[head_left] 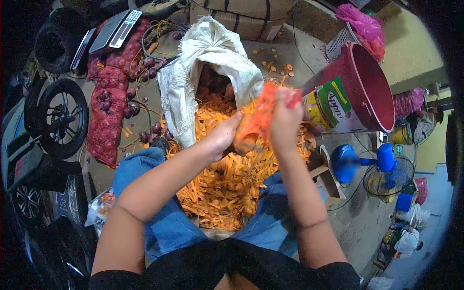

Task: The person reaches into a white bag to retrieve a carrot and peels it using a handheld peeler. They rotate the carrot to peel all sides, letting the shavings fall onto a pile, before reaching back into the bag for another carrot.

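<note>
My left hand (226, 134) is closed around a thick carrot (246, 139) over the pile of orange carrot peelings (217, 179) between my knees. Just right of it, my right hand (286, 118) is closed in a fist, blurred by motion. Something red shows at the top of that fist, too smeared to name. An orange-red blur lies between the two hands. Beyond them, a white woven sack (212, 46) gapes toward me, with carrots in its dark mouth. A large red bucket (382, 87) with a green and yellow label stands to the right of my right hand.
Red net bags of onions (104, 125) and a digital scale (116, 31) are at the left, beside a parked motorbike's wheel (63, 118). Carrot slices (288, 67) are scattered behind the sack. At right are a blue fan (386, 159) and, farther off, another person (408, 241).
</note>
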Action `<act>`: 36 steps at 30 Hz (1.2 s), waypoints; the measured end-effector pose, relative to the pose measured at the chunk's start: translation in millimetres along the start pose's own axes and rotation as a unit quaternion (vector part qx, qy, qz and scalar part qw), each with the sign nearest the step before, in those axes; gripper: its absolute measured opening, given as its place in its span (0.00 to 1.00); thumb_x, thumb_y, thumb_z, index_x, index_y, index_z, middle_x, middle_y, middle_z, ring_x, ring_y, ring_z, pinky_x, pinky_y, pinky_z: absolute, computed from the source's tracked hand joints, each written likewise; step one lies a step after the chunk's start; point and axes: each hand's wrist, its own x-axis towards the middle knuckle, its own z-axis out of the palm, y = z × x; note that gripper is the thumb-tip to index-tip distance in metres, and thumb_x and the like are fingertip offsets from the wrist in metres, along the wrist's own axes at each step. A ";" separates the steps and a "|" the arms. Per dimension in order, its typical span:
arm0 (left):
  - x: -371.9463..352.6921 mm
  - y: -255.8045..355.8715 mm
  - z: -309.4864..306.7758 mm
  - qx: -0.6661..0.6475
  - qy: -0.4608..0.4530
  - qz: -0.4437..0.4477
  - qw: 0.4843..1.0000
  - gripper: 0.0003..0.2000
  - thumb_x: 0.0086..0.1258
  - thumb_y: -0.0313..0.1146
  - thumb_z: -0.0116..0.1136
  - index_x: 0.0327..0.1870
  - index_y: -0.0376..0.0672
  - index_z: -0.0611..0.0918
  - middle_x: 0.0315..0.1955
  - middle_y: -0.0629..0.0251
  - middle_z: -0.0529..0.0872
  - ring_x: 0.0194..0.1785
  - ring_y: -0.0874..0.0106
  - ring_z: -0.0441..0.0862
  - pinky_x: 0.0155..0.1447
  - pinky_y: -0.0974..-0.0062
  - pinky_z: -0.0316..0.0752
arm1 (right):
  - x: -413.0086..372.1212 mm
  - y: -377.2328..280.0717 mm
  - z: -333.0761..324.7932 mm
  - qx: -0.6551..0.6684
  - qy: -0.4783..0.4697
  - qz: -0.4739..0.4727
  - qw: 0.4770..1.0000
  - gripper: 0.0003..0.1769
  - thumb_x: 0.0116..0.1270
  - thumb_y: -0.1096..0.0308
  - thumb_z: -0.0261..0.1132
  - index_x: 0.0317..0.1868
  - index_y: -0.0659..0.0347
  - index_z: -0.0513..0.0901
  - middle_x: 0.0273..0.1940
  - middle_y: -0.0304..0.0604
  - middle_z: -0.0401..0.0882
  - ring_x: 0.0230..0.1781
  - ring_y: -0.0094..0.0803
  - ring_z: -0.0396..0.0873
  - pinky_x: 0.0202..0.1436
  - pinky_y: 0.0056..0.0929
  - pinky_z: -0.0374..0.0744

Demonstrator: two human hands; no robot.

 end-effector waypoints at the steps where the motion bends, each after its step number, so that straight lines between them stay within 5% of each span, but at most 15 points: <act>1: -2.1 -0.4 3.7 -0.006 -0.004 0.035 0.999 0.20 0.67 0.43 0.24 0.44 0.39 0.69 0.35 0.64 0.75 0.36 0.76 0.74 0.42 0.78 0.69 | -9.0 -4.6 3.8 -0.101 -0.034 -0.110 0.988 0.11 0.60 0.66 0.50 0.28 0.67 0.71 0.22 0.36 0.69 0.24 0.21 0.65 0.29 0.21 0.66; 5: -9.7 -1.2 3.8 0.090 -0.059 0.039 0.993 0.21 0.65 0.45 0.29 0.47 0.36 0.68 0.42 0.62 0.74 0.42 0.73 0.74 0.48 0.77 0.66 | 20.9 12.0 -8.5 -0.117 0.052 -0.083 0.988 0.09 0.59 0.69 0.49 0.27 0.67 0.70 0.21 0.44 0.70 0.23 0.25 0.68 0.27 0.26 0.67; 8: -20.5 -8.8 18.8 0.187 0.019 0.094 0.978 0.21 0.65 0.45 0.32 0.48 0.36 0.67 0.43 0.63 0.73 0.43 0.73 0.73 0.48 0.77 0.67 | 58.5 45.9 -44.7 -0.219 0.126 -0.128 0.959 0.12 0.59 0.64 0.52 0.28 0.67 0.70 0.23 0.36 0.69 0.23 0.23 0.66 0.28 0.22 0.67; 9: -16.0 -6.1 13.7 0.096 -0.028 0.002 0.995 0.21 0.64 0.46 0.35 0.49 0.38 0.66 0.44 0.62 0.73 0.46 0.72 0.72 0.50 0.75 0.66 | 60.4 41.3 -48.3 -0.084 0.134 0.020 0.987 0.12 0.59 0.65 0.51 0.27 0.67 0.71 0.23 0.37 0.70 0.23 0.22 0.66 0.26 0.23 0.67; 10: -13.1 -3.0 8.6 0.094 -0.028 0.004 0.995 0.21 0.64 0.46 0.35 0.49 0.38 0.66 0.44 0.62 0.73 0.46 0.72 0.72 0.50 0.75 0.66 | 61.3 36.4 -49.6 0.052 0.135 0.166 0.975 0.11 0.59 0.66 0.51 0.26 0.66 0.71 0.23 0.38 0.71 0.22 0.21 0.67 0.24 0.24 0.67; 11: -11.0 0.1 3.4 0.016 -0.051 -0.042 0.998 0.21 0.63 0.47 0.35 0.48 0.39 0.66 0.42 0.62 0.72 0.42 0.72 0.73 0.43 0.72 0.71 | 57.6 32.0 -46.5 0.116 0.117 0.178 0.970 0.11 0.59 0.65 0.52 0.27 0.65 0.72 0.23 0.35 0.70 0.22 0.19 0.66 0.24 0.22 0.66; 13: 1.5 -3.4 -5.7 -0.108 -0.069 -0.070 0.989 0.22 0.61 0.51 0.38 0.47 0.42 0.66 0.34 0.63 0.74 0.34 0.71 0.75 0.29 0.65 0.76 | 46.1 17.0 -30.1 0.166 0.081 0.172 0.968 0.10 0.58 0.65 0.53 0.28 0.65 0.72 0.23 0.35 0.69 0.22 0.19 0.66 0.24 0.21 0.66; 15: 10.0 -5.6 -10.2 -0.128 -0.061 -0.064 0.988 0.21 0.62 0.49 0.36 0.46 0.43 0.66 0.31 0.64 0.74 0.32 0.71 0.75 0.29 0.66 0.76 | 30.1 4.2 -16.8 0.216 0.048 0.166 0.961 0.10 0.58 0.65 0.53 0.29 0.65 0.72 0.23 0.34 0.69 0.22 0.19 0.65 0.24 0.21 0.66; 17: 10.7 -5.0 -8.6 -0.146 -0.052 -0.063 0.986 0.19 0.63 0.48 0.34 0.46 0.43 0.66 0.29 0.65 0.75 0.29 0.72 0.75 0.29 0.68 0.76 | 9.6 -3.6 -8.5 0.029 -0.063 0.142 0.987 0.10 0.58 0.65 0.54 0.31 0.65 0.71 0.25 0.34 0.69 0.24 0.18 0.65 0.25 0.19 0.66; 19: 7.4 -2.6 -1.3 -0.113 -0.017 -0.023 0.993 0.19 0.64 0.46 0.33 0.47 0.41 0.68 0.40 0.62 0.75 0.42 0.72 0.74 0.46 0.74 0.70 | -6.7 -3.0 1.4 0.025 -0.053 0.068 0.996 0.10 0.58 0.65 0.54 0.31 0.65 0.71 0.24 0.34 0.69 0.24 0.19 0.65 0.26 0.20 0.66; 21: 6.1 -5.6 0.3 -0.065 -0.010 0.000 0.998 0.19 0.64 0.45 0.32 0.46 0.41 0.68 0.39 0.62 0.75 0.41 0.73 0.74 0.45 0.75 0.70 | -7.1 -9.5 3.5 -0.014 -0.016 -0.062 0.998 0.10 0.58 0.65 0.54 0.30 0.65 0.70 0.22 0.35 0.69 0.23 0.21 0.65 0.26 0.22 0.66; 27: -13.1 0.8 17.2 -0.035 -0.013 -0.002 0.999 0.19 0.65 0.44 0.32 0.45 0.37 0.69 0.39 0.61 0.75 0.40 0.73 0.75 0.44 0.77 0.70 | 55.7 43.7 -37.4 -0.135 0.156 0.029 0.978 0.09 0.58 0.66 0.53 0.27 0.65 0.70 0.21 0.36 0.69 0.22 0.20 0.65 0.25 0.23 0.65; 30: -3.8 3.0 5.0 -0.023 -0.003 0.019 1.000 0.18 0.65 0.43 0.32 0.44 0.38 0.69 0.39 0.62 0.75 0.39 0.72 0.75 0.44 0.77 0.70 | 42.2 13.4 -33.8 0.031 0.123 0.144 0.981 0.09 0.58 0.66 0.53 0.27 0.65 0.70 0.20 0.36 0.67 0.22 0.19 0.65 0.23 0.22 0.65; 32: 7.6 -3.8 -3.0 -0.038 -0.008 0.038 0.999 0.18 0.65 0.43 0.32 0.44 0.38 0.69 0.38 0.62 0.75 0.38 0.73 0.75 0.43 0.77 0.70 | 11.2 -7.5 -10.7 -0.015 0.017 0.017 1.000 0.08 0.58 0.66 0.52 0.28 0.64 0.71 0.20 0.35 0.67 0.22 0.18 0.64 0.22 0.21 0.64; 36: -6.1 2.2 9.7 -0.029 0.007 0.063 0.998 0.17 0.66 0.42 0.31 0.44 0.39 0.67 0.39 0.64 0.73 0.37 0.75 0.74 0.43 0.78 0.69 | -10.8 -11.7 1.5 -0.089 -0.019 -0.075 0.993 0.08 0.59 0.67 0.51 0.29 0.63 0.71 0.21 0.35 0.68 0.22 0.19 0.65 0.24 0.21 0.65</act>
